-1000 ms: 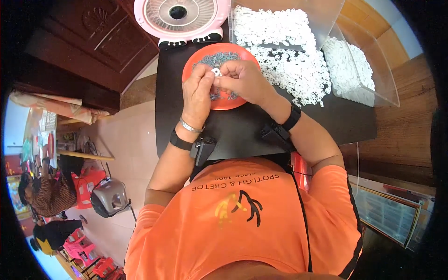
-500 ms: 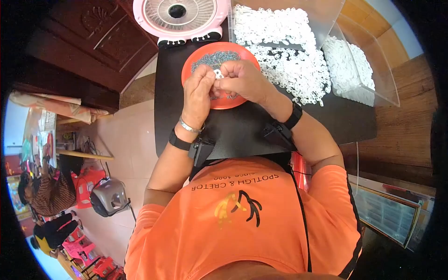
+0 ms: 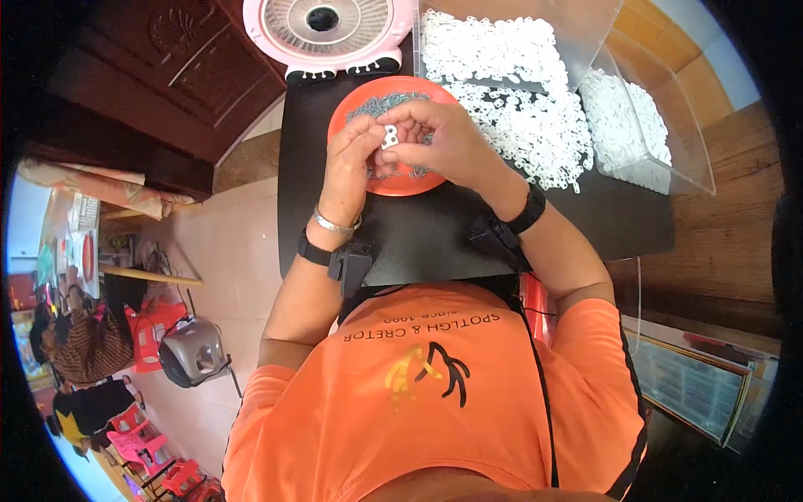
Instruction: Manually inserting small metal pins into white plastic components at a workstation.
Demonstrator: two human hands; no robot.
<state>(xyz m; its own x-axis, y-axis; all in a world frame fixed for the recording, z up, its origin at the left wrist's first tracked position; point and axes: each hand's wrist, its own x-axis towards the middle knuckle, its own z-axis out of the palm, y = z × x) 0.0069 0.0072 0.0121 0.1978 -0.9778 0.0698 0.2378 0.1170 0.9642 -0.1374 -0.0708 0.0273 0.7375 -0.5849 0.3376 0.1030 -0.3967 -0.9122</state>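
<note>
My left hand (image 3: 348, 163) is closed, thumb and fingertips pinching a small white plastic piece with holes (image 3: 390, 136). Close on its other side, my right hand (image 3: 447, 144) has its thumb and index finger spread apart, the thumb tip by the piece's lower end. Whether that thumb touches it is hard to tell. Both hands are above a round red-orange dish (image 3: 337, 125), which holds a heap of thin grey metal nails (image 3: 376, 105). My hands hide part of the dish and nails.
Many similar white pieces (image 3: 535, 138) spread over the dark table (image 3: 401, 243) right of the dish. More fill a clear bin (image 3: 623, 125) and another clear container (image 3: 493, 50) at the back. A pink fan (image 3: 322, 33) stands behind the dish. People and red chairs are far left.
My right thumb and index finger have parted from their pinch. The white piece now shows more fully, turned more upright, in my left fingertips.
</note>
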